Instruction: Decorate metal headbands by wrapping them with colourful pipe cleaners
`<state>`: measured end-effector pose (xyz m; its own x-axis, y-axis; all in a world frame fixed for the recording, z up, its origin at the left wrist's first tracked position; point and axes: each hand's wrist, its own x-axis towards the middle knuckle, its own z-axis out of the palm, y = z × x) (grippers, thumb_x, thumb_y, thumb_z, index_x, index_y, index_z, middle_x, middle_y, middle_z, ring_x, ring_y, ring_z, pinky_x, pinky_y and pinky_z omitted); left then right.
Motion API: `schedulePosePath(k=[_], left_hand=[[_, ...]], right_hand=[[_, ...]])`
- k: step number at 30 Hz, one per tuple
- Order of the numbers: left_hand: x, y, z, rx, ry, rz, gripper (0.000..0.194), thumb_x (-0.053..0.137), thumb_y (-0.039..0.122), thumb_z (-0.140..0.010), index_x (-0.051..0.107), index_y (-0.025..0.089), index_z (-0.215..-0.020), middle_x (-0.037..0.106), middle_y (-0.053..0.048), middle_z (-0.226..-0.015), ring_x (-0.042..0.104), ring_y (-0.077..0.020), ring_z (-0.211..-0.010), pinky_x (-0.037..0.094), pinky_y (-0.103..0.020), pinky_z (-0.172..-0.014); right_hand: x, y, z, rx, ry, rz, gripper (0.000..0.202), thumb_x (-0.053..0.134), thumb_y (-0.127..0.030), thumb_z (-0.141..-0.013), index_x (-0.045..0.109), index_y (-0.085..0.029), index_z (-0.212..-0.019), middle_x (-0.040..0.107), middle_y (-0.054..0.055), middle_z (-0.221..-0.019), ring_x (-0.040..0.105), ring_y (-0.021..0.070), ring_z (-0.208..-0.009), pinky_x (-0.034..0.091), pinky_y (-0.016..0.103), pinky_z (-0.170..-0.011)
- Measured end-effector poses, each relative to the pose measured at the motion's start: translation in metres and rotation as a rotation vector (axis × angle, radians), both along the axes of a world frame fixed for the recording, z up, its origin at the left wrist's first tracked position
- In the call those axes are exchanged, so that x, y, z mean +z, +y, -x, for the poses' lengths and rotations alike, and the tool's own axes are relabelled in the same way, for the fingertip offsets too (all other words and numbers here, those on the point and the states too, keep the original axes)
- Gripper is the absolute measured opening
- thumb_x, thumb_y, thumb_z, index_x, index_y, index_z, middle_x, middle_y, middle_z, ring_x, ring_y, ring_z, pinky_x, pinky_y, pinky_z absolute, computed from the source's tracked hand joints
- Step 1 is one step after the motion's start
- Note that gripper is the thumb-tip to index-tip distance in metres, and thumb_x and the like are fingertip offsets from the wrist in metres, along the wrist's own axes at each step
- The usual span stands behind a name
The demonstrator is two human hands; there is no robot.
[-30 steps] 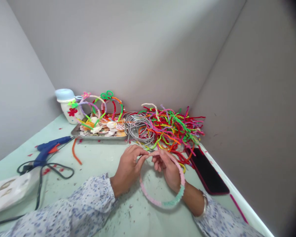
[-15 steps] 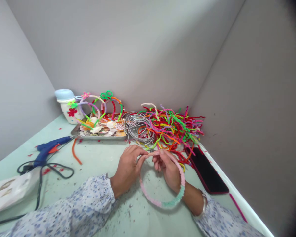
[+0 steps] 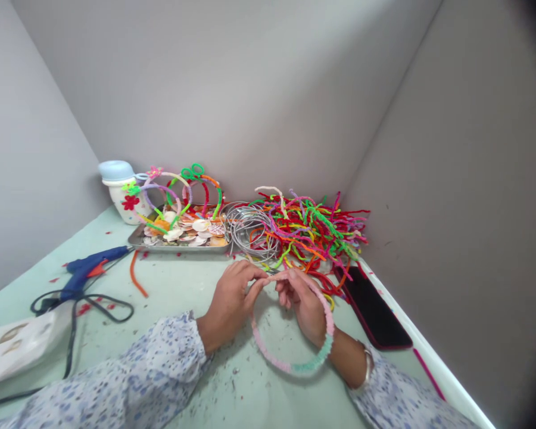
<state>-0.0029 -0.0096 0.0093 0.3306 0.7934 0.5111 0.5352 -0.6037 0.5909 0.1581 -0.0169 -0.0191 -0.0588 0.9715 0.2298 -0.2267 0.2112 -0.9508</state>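
Observation:
A round hoop wrapped in fuzzy pipe cleaner (image 3: 274, 361), pink with a mint-green stretch at its lower right, is held up over the table by both hands. My left hand (image 3: 233, 301) pinches its top left part between thumb and fingers. At the top right, my right hand (image 3: 304, 304) grips the hoop, with thumb and forefinger near the left hand's fingertips. The hoop's lower half hangs toward me, its right side passing in front of my right wrist. What lies between the fingertips is partly hidden.
Behind the hands lie a coil of silver wire (image 3: 253, 232) and a heap of coloured pipe cleaners (image 3: 321, 229). A metal tray (image 3: 183, 248) holds round pieces and finished hoops. Left are a blue glue gun (image 3: 78, 277) with its cord and a white jar (image 3: 127, 205); right, a phone (image 3: 377, 313).
Both hands keep their hold on the hoop, which has shifted very slightly left. The rest of the table looks the same.

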Motion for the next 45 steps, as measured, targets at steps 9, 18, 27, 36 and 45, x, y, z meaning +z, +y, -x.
schedulePosePath(k=[9,18,27,36,45], left_hand=[[0.002,-0.001,0.000,-0.014,0.088,-0.016,0.014,0.046,0.021,-0.089,0.058,0.017,-0.082,0.058,-0.004,-0.081,0.051,-0.0182,-0.080,0.039,-0.032,-0.075],[0.002,-0.003,-0.002,-0.006,0.031,0.002,0.017,0.047,0.028,-0.090,0.061,0.019,-0.086,0.059,-0.004,-0.084,0.052,-0.0184,-0.083,0.040,-0.033,-0.077],[0.002,-0.003,-0.002,-0.012,0.064,0.015,0.019,0.045,0.027,-0.090,0.059,0.018,-0.081,0.059,-0.004,-0.080,0.052,-0.0181,-0.079,0.040,-0.032,-0.074],[-0.002,0.000,-0.002,-0.021,-0.005,0.075,0.018,0.047,0.028,-0.089,0.061,0.019,-0.083,0.058,-0.004,-0.081,0.052,-0.0179,-0.081,0.041,-0.031,-0.075],[-0.009,0.001,-0.001,-0.110,-0.170,0.275,0.024,0.042,0.030,-0.090,0.059,0.018,-0.079,0.057,-0.002,-0.078,0.053,-0.0165,-0.078,0.042,-0.028,-0.073]], right_hand=[[0.001,0.001,0.002,-0.002,0.024,0.031,0.030,0.047,-0.040,-0.089,0.061,-0.017,-0.076,0.056,-0.001,-0.065,0.049,0.0080,-0.048,0.034,0.020,-0.042],[0.009,-0.005,0.001,-0.013,-0.166,0.016,0.023,0.054,-0.040,-0.084,0.061,-0.018,-0.084,0.051,-0.004,-0.053,0.046,0.0117,-0.050,0.036,0.024,-0.049],[0.015,-0.005,0.003,-0.031,-0.201,0.034,0.025,0.054,-0.041,-0.083,0.060,-0.018,-0.074,0.050,-0.004,-0.054,0.043,0.0113,-0.048,0.035,0.024,-0.047],[0.012,-0.003,0.004,-0.044,-0.194,0.061,0.027,0.053,-0.044,-0.082,0.058,-0.018,-0.080,0.047,-0.005,-0.050,0.040,0.0108,-0.045,0.032,0.024,-0.045],[0.017,-0.003,0.005,-0.070,-0.291,0.112,0.029,0.055,-0.045,-0.080,0.059,-0.019,-0.068,0.049,-0.003,-0.048,0.041,0.0113,-0.045,0.032,0.024,-0.044]])
